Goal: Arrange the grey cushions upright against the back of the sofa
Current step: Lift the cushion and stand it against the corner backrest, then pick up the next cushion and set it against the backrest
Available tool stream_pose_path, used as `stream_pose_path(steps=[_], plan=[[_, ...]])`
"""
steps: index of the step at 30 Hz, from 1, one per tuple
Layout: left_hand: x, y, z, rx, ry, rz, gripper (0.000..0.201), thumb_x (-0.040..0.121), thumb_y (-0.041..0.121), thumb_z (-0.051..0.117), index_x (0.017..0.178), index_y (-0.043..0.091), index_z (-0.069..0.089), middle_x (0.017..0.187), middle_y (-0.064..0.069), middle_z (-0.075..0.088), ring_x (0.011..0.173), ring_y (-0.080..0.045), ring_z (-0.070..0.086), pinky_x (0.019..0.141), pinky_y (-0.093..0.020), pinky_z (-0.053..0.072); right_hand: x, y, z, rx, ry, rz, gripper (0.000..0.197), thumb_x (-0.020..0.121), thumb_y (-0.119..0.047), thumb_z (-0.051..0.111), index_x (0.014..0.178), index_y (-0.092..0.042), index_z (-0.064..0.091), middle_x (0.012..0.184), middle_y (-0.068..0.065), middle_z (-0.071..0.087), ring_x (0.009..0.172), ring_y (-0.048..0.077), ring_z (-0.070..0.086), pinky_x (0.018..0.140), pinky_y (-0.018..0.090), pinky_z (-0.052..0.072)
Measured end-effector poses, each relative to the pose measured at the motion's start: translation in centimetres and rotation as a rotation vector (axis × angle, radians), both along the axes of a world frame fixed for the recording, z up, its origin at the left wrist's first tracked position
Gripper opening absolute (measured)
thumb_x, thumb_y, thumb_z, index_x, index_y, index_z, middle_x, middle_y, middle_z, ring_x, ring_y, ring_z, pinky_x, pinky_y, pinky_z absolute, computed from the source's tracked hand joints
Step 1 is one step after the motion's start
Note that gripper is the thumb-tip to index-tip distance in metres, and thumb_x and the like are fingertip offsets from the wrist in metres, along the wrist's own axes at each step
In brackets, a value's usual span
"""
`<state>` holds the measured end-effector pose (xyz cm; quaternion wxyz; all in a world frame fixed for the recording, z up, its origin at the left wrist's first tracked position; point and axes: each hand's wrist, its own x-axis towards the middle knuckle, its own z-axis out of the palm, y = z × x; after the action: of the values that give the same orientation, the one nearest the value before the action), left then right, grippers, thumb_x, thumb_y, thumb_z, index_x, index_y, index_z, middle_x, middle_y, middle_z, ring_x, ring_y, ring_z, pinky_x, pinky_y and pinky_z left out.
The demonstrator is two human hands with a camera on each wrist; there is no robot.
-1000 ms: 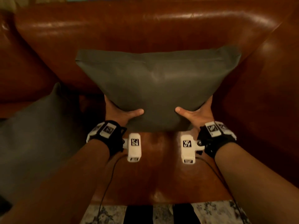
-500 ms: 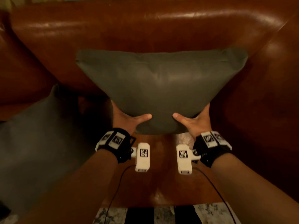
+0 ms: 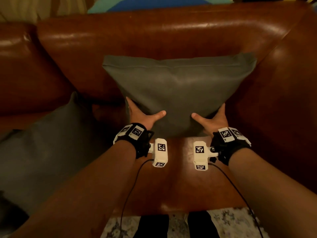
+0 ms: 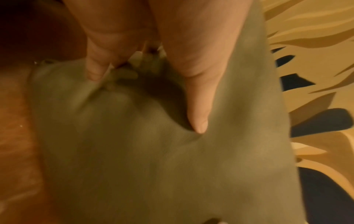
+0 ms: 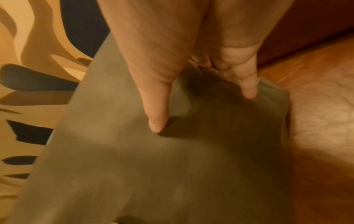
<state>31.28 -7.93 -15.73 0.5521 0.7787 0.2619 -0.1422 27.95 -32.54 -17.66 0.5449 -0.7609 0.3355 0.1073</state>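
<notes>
While I look down from the head view, I hold one grey cushion by its two lower corners. My left hand takes the left corner and my right hand takes the right corner, each with the thumb on the front face and the other fingers behind. The cushion stands upright on the sofa seat, near the right armrest, and its top edge seems to lean on the sofa back. A second grey cushion lies flat on the seat to my left, not yet placed. So I count two cushions, two hands and one sofa.

From the left wrist view, my left thumb presses a dent into the grey cloth, and another fingertip curls around the corner. This hand is closed on the cushion.

From the right wrist view, it is the same: my right thumb pushes into the front and a finger hooks the corner edge. This hand also grips the cushion.

To do this step well, I think I should push the bottom edge back until it meets the sofa back, keep both corners level, and release both hands together so it does not fall forward. Then the second cushion needs the same.
</notes>
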Motion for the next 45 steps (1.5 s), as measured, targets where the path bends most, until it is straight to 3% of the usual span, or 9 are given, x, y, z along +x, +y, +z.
stream_pose_path(steps=[11, 18, 21, 24, 30, 33, 37, 41, 45], plan=[[-9.9, 5.9, 5.3, -0.134, 0.268, -0.093, 0.049, 0.092, 0.017, 0.07, 0.138, 0.009, 0.054, 0.122, -0.006, 0.065, 0.107, -0.024, 0.065, 0.081, -0.034, 0.053, -9.8, 6.0, 2.3, 0.075, 0.29, 0.311, 0.034, 0.099, -0.023, 0.072, 0.131, -0.012, 0.066, 0.124, 0.016, 0.074, 0.105, 0.035, 0.074, 0.102, 0.056, 0.059], [-21.6, 14.5, 2.9, -0.102, 0.381, 0.184, 0.022, 0.09, 0.012, 0.073, 0.11, 0.014, 0.067, 0.1, -0.014, 0.07, 0.078, -0.021, 0.069, 0.084, -0.042, 0.058, -15.3, 11.1, 1.6, 0.108, 0.381, 0.398, 0.041, 0.098, -0.02, 0.073, 0.136, -0.004, 0.068, 0.123, 0.02, 0.076, 0.114, 0.038, 0.074, 0.091, 0.043, 0.061], [-25.8, 18.1, 2.3, -0.062, 0.421, 0.26, 0.025, 0.087, 0.011, 0.075, 0.111, 0.008, 0.068, 0.069, -0.01, 0.064, 0.049, -0.012, 0.056, 0.051, -0.027, 0.051, -16.8, 13.8, 1.7, 0.1, 0.395, 0.462, 0.038, 0.096, -0.021, 0.075, 0.13, -0.005, 0.072, 0.119, 0.018, 0.078, 0.112, 0.034, 0.075, 0.106, 0.049, 0.058], [-28.2, 21.3, 1.7, -0.071, 0.452, 0.336, 0.028, 0.083, 0.016, 0.079, 0.109, 0.008, 0.069, 0.076, -0.009, 0.067, 0.066, -0.023, 0.059, 0.075, -0.043, 0.062, -17.3, 16.7, 1.5, 0.09, 0.423, 0.501, 0.034, 0.094, -0.021, 0.076, 0.126, -0.008, 0.073, 0.112, 0.013, 0.078, 0.106, 0.031, 0.076, 0.105, 0.047, 0.059], [-29.0, 27.7, 2.3, -0.04, 0.442, 0.419, 0.036, 0.088, 0.021, 0.076, 0.12, 0.012, 0.064, 0.1, -0.013, 0.069, 0.09, -0.026, 0.063, 0.071, -0.036, 0.057, -16.6, 25.1, 2.2, 0.047, 0.429, 0.577, 0.022, 0.096, -0.009, 0.071, 0.082, -0.025, 0.068, 0.106, 0.022, 0.076, 0.088, 0.031, 0.07, 0.086, 0.042, 0.059], [-28.4, 31.6, 2.5, 0.016, 0.423, 0.445, 0.057, 0.079, 0.034, 0.083, 0.128, 0.015, 0.061, 0.126, -0.008, 0.065, 0.107, -0.027, 0.064, 0.092, -0.041, 0.055, -16.0, 29.7, 2.9, 0.0, 0.389, 0.626, 0.006, 0.098, -0.01, 0.071, 0.101, -0.008, 0.076, 0.11, 0.025, 0.076, 0.084, 0.027, 0.071, 0.078, 0.033, 0.06], [-26.3, 36.5, 2.5, 0.087, 0.332, 0.485, 0.075, 0.067, 0.039, 0.09, 0.129, 0.01, 0.06, 0.127, -0.009, 0.067, 0.119, -0.028, 0.063, 0.105, -0.037, 0.048, -14.3, 35.7, 3.4, -0.098, 0.353, 0.669, 0.049, 0.098, -0.025, 0.074, 0.139, 0.001, 0.067, 0.136, 0.021, 0.071, 0.126, 0.034, 0.068, 0.109, 0.037, 0.053], [-24.1, 39.2, 2.9, 0.123, 0.385, 0.527, 0.122, 0.057, 0.047, 0.092, 0.155, 0.014, 0.027, 0.155, -0.012, 0.04, 0.14, -0.034, 0.044, 0.116, -0.043, 0.038, -12.1, 39.4, 4.5, -0.184, 0.261, 0.616, 0.065, 0.093, -0.023, 0.08, 0.149, 0.0, 0.056, 0.144, 0.017, 0.066, 0.135, 0.03, 0.062, 0.094, 0.018, 0.038], [-22.0, 39.7, 2.4, 0.137, 0.367, 0.531, 0.134, 0.053, 0.047, 0.094, 0.158, 0.023, 0.015, 0.159, -0.012, 0.028, 0.143, -0.035, 0.038, 0.116, -0.044, 0.034, -9.3, 41.7, 4.2, -0.181, 0.224, 0.586, 0.108, 0.075, -0.038, 0.093, 0.164, -0.013, 0.035, 0.156, 0.01, 0.054, 0.144, 0.029, 0.054, 0.116, 0.028, 0.041]])
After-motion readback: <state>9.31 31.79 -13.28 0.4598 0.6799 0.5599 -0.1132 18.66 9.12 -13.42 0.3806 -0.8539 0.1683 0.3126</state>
